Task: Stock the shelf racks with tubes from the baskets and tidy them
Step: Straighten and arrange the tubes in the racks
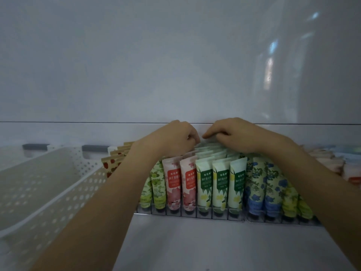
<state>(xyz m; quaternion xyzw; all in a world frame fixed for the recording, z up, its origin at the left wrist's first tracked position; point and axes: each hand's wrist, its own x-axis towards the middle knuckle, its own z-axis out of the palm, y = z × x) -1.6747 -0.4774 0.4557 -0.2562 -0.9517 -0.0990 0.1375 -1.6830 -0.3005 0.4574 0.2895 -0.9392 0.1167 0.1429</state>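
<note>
Both hands reach to the back of the rack (195, 213) on the white shelf (195, 243). The left hand (175, 137) has its fingers bent down over the tops of the pink tubes (174, 179). I cannot tell if it holds one. The right hand (241, 136) has bent fingers too, with the tips on the tops of the pale green tubes (220, 179). I cannot tell if it pinches one. The tubes stand in rows in the rack, caps down. Blue flower tubes (256, 184) stand to the right. A white basket (48, 202) with holes sits on the left.
</note>
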